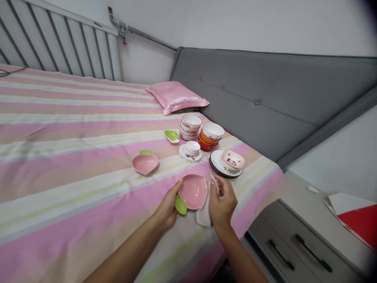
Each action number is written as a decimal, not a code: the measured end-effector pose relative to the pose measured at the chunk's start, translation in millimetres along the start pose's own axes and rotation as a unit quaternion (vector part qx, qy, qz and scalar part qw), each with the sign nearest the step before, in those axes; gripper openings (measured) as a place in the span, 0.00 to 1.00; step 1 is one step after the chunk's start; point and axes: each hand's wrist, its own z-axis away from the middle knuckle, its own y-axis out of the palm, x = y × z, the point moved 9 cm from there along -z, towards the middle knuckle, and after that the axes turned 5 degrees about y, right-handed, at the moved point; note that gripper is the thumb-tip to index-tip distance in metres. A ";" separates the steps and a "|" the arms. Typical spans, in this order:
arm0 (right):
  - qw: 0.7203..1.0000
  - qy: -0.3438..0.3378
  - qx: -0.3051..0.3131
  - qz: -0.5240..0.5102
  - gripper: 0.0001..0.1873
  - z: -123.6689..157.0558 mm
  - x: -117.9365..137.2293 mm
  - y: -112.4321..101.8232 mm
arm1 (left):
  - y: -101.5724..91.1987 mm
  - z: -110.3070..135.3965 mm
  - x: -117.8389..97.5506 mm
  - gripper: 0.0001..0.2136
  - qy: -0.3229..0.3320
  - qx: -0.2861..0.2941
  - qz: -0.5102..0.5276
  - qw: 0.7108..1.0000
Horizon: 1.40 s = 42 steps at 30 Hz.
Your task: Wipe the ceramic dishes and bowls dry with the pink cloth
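Note:
My left hand (170, 205) grips a pink peach-shaped bowl (193, 191) by its left edge, near its green leaf. The bowl is tilted toward me above the striped bedspread. My right hand (223, 200) pinches a pale cloth (204, 215) against the bowl's right rim. To the left, a second pink bowl (145, 163) with a green leaf rests on the bed. Beyond the held bowl sits a stack of small white dishes (193, 147) on floral saucers (190, 158). A pink rectangular dish (233, 159) lies on a pile of dark-rimmed plates (217, 162).
Farther back are a green leaf-shaped dish (171, 136), stacked white patterned bowls (189, 127) and a stack with orange and red bowls (209, 136). A pink pillow (178, 96) lies near the grey headboard (250, 86). A grey drawer cabinet (294, 232) stands at the right.

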 end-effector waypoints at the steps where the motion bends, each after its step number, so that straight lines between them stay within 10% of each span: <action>1: 1.000 0.018 -0.024 -0.010 0.11 -1.5 -3.2 -5.1 | -3.4 -1.4 2.8 0.21 0.000 -0.007 -0.014 1.000; 5: 0.996 0.052 -0.061 -0.029 0.09 -0.8 -10.9 -10.9 | -8.5 -3.9 8.4 0.23 0.005 -0.018 -0.034 0.999; 15: 0.987 -0.077 0.140 0.030 0.13 23.4 19.0 35.7 | 3.3 1.5 0.4 0.22 0.027 0.005 -0.034 0.999; 24: 0.968 -0.148 0.184 0.083 0.15 36.1 31.1 49.1 | 7.0 5.6 -1.4 0.19 0.029 0.001 -0.034 0.999; 42: 0.928 -0.098 0.354 -0.057 0.13 37.8 33.9 60.6 | 10.3 8.2 -3.6 0.15 0.078 0.035 -0.064 0.994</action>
